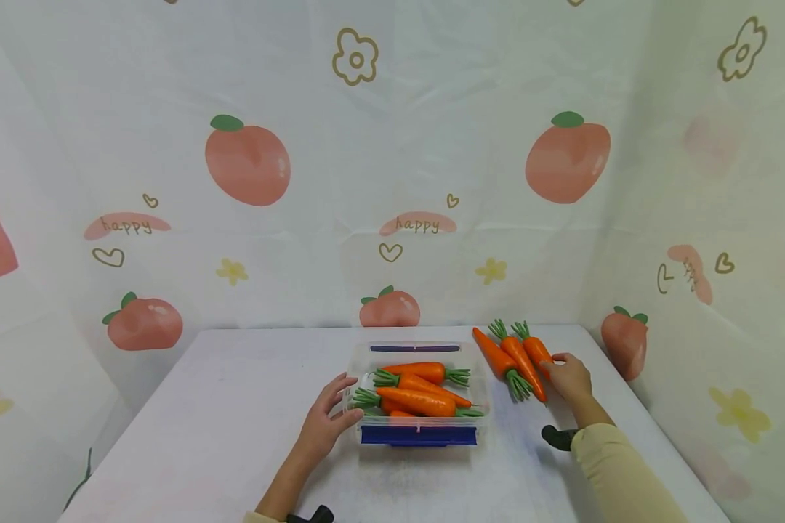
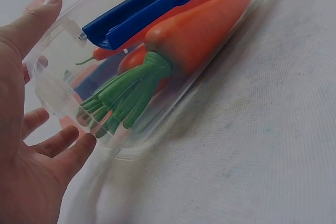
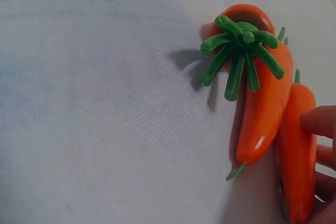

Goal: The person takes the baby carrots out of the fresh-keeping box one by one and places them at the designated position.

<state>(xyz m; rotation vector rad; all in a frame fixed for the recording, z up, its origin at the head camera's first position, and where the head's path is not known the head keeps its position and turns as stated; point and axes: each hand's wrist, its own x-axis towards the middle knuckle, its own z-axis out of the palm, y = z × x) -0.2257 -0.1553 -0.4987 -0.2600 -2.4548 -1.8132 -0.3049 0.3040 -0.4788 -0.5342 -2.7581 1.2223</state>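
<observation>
A clear plastic box (image 1: 419,421) with blue clips stands in the middle of the table, holding several orange carrots (image 1: 425,401) with green stem tufts. My left hand (image 1: 323,423) is at the box's left side, thumb by the front corner and fingers loosely spread along the wall. Right of the box, three carrots lie side by side on the table. My right hand (image 1: 572,379) grips the rightmost carrot (image 3: 297,150) near its lower end, thumb and fingers on its sides. The middle carrot (image 3: 266,108) lies right beside it; the leftmost carrot (image 1: 493,354) points its green tuft toward me.
A white cloth covers the table (image 1: 248,407). Behind it and at both sides hangs a pale curtain (image 1: 392,145) printed with fruit and flowers. A black strap piece (image 1: 558,438) sits at my right wrist, and another (image 1: 314,516) at my left.
</observation>
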